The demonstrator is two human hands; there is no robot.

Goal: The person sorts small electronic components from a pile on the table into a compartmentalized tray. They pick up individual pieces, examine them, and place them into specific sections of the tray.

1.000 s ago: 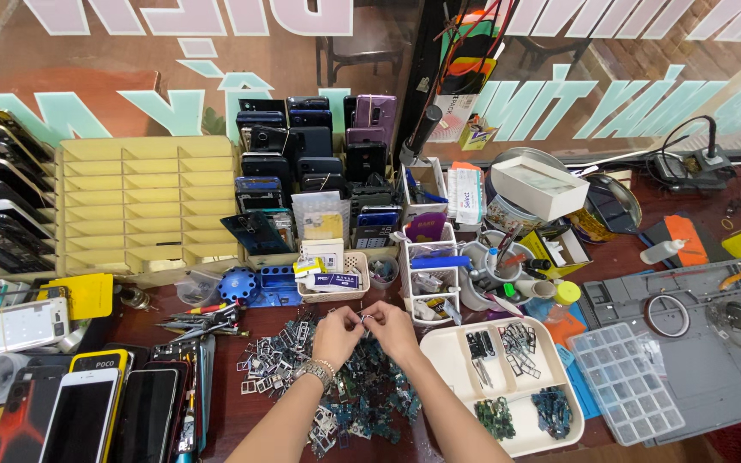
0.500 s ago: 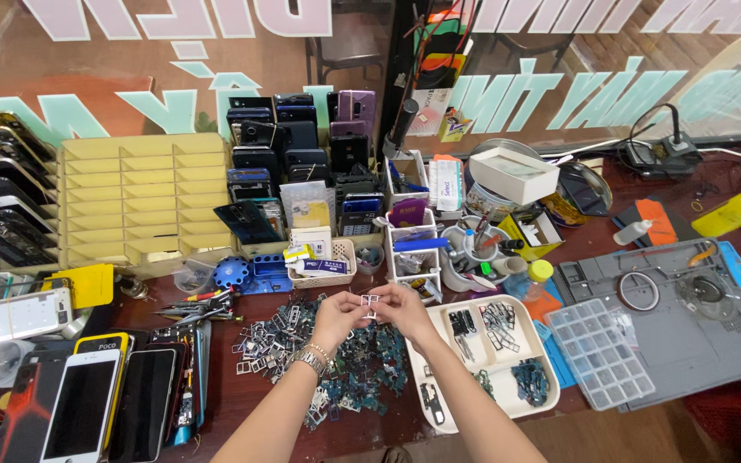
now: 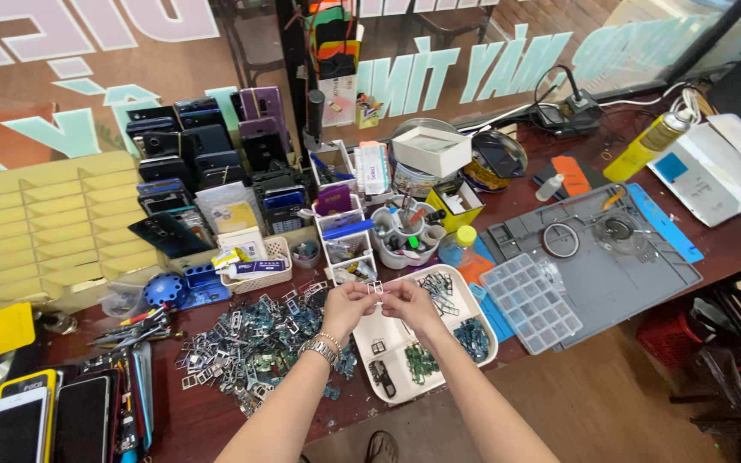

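Both my hands meet above the table's near edge and pinch one small silver metal frame (image 3: 376, 288) between their fingertips. My left hand (image 3: 346, 308) wears a metal watch on the wrist and holds the frame's left end. My right hand (image 3: 408, 303) holds its right end. Below and left of my hands lies a wide pile of small metal trays and blue-green parts (image 3: 250, 343). Under my right hand sits a white divided tray (image 3: 482, 319) with sorted small parts in its compartments.
A yellow rack of small bins (image 3: 53, 223) stands at the left, phones (image 3: 40, 420) lie at the near left, stacked phones (image 3: 207, 146) stand behind. A clear compartment box (image 3: 532, 302) and grey work mat (image 3: 611, 257) lie to the right. A yellow spray can (image 3: 652, 142) and white box (image 3: 429, 150) sit farther back.
The view has shifted so the table's contents sit further left. My hands have stayed together, still pinching the small frame, now above the white tray's left edge.
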